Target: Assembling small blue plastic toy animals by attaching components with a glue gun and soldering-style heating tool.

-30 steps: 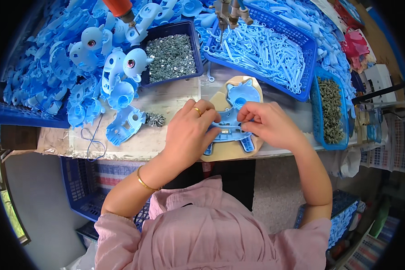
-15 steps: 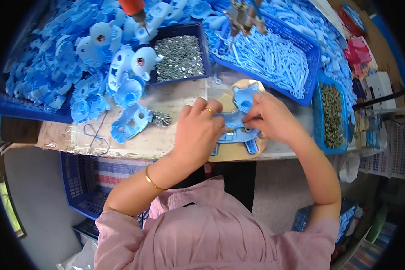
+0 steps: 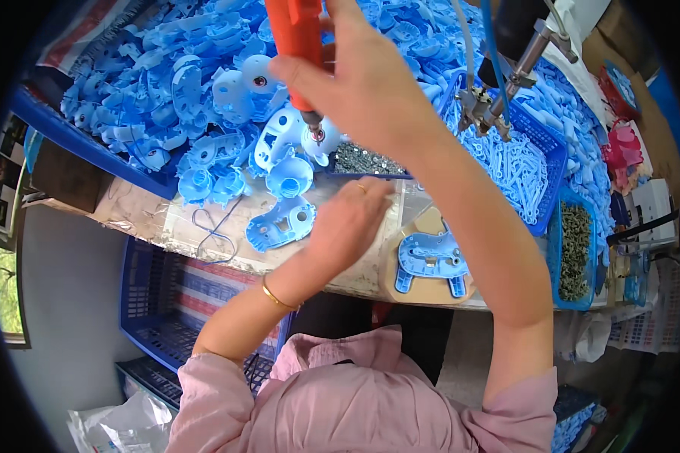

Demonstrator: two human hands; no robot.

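My right hand (image 3: 370, 83) is wrapped around a red electric screwdriver (image 3: 293, 45) at the top middle, its bit pointing down over the blue toy parts. Beside the near edge of a dark tray of silver screws (image 3: 359, 160), my left hand (image 3: 351, 223) hovers over the table with its fingers drawn together. What those fingers hold, if anything, is hidden. A light blue toy body shell (image 3: 432, 255) with two short legs rests on a tan holder (image 3: 412, 297) near the table's front edge, with neither hand on it. Another blue shell (image 3: 281, 224) lies left of my left hand.
Blue toy shells (image 3: 143, 98) are heaped across the back left. At right stand a basket of thin blue parts (image 3: 506, 170) and a light blue tray of small brassy metal pieces (image 3: 574, 253). A metal tool head (image 3: 487, 106) with hoses hangs over the basket.
My right hand has left the blue shell on the holder and taken hold of the red screwdriver. My left hand has also come off the shell and moved toward the screws. The view has shifted.
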